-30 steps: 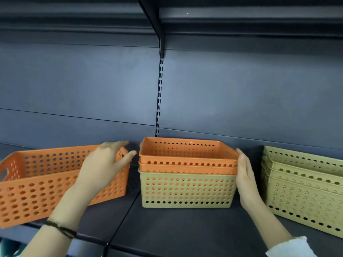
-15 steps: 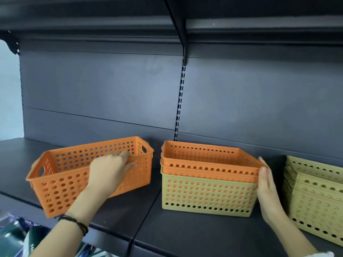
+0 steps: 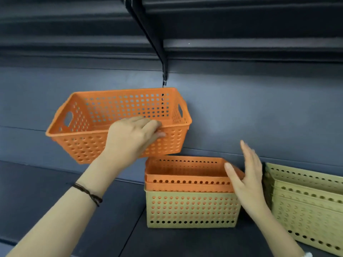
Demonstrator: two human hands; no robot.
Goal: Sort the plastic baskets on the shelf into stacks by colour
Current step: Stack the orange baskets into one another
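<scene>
At centre frame, my left hand (image 3: 132, 138) grips an orange basket (image 3: 96, 130) aloft; my right hand (image 3: 246, 175) is open.
Sorting unfinished, I judge: orange baskets (image 3: 185, 175) sit nested in a green one (image 3: 191, 210).

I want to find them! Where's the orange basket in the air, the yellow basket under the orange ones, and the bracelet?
lifted orange basket (image 3: 87, 145): head view, front wall.
yellow-green basket (image 3: 191, 208): head view, front wall.
braided bracelet (image 3: 89, 193): head view, band on left wrist.
</scene>
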